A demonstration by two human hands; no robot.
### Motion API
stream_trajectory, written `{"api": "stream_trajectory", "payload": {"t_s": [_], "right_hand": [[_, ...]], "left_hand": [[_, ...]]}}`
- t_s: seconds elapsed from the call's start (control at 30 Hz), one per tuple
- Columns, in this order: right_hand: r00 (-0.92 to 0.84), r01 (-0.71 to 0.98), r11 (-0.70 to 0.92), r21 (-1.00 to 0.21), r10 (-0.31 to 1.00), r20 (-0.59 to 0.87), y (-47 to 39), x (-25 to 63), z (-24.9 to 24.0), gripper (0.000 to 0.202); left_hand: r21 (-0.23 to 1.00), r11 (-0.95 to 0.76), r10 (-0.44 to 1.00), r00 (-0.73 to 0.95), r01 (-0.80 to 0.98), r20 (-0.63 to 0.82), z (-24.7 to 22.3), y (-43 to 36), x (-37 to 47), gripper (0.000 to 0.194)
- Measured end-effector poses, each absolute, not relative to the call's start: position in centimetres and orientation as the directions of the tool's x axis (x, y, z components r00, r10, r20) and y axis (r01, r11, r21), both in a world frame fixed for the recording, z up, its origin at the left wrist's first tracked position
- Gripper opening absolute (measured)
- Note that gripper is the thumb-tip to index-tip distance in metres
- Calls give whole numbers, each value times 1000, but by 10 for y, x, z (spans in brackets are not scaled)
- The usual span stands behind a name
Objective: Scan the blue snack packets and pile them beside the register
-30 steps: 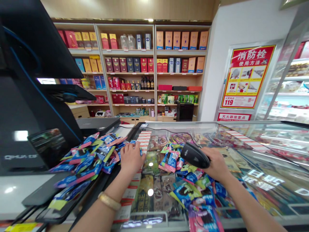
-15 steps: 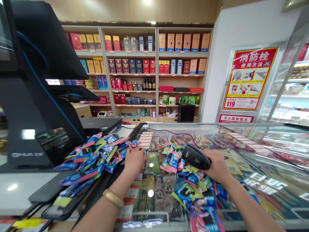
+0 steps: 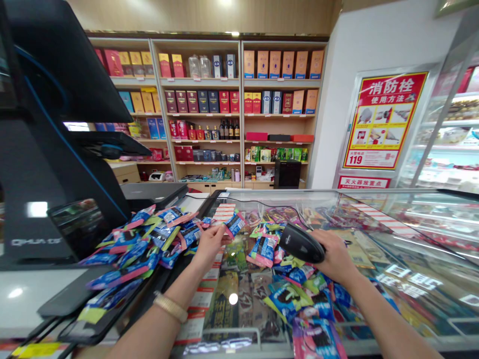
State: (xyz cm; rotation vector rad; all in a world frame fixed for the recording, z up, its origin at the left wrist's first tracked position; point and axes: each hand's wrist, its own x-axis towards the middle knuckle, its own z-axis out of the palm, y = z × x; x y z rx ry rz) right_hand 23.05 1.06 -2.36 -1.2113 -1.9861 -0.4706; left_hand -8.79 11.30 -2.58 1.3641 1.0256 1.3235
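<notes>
Left hand [image 3: 211,243] pinched, right hand [image 3: 335,253] curled

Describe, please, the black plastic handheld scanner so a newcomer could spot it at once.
On the glass-topped display case, find the heap of blue, pink and green plastic packets. Over it, the bare right hand grips the black scanner, whose dark, rounded body stands out from the multicoloured packets.
</notes>
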Motion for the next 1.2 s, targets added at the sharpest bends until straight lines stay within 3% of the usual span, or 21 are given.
{"api": "stream_trajectory", "payload": {"t_s": [0.2, 0.57, 0.9, 1.03, 1.13, 1.2], "right_hand": [[-285, 857, 509, -74, 590, 755, 9, 228, -21, 16], [-288, 868, 488, -93, 646, 707, 9, 228, -20, 16], [-270, 880, 471, -66, 608, 747, 11, 231, -24, 18], [-255, 883, 466, -50, 567, 783, 11, 233, -25, 19], [-255, 884, 465, -49, 567, 783, 11, 234, -25, 20], [-254, 885, 463, -50, 571, 781, 11, 235, -25, 20]], "left_hand": [[971, -126, 976, 147, -203, 158, -24, 100, -71, 42], [963, -50, 951, 283, -264, 127, -23, 90, -63, 40], [969, -74, 928, 340, -235, 153, -25, 87, -61, 41], [977, -156, 908, 367, -146, 201, -27, 83, -54, 38], [943, -322, 911, 297, 81, 286, -30, 83, -51, 41], [835, -488, 866, 266, 256, 424, -31, 85, -53, 38]]}}
